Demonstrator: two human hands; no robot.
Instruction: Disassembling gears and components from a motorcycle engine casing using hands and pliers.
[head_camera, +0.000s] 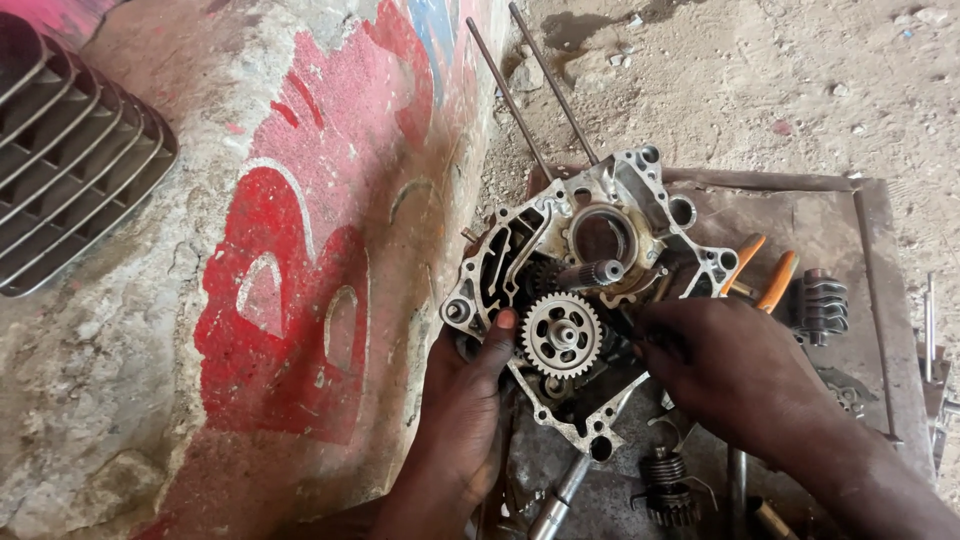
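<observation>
Left hand (470, 400) gripping engine case (590, 270), right hand (730, 370) beside toothed gear (561, 335)

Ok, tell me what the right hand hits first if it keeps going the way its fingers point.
The right hand points left across the engine case. First in that line is probably the toothed gear, close beside its fingertips, though depth is unclear from this view.

Grimy aluminium engine crankcase (600, 270), toothed gear (561, 335) mounted.
</observation>
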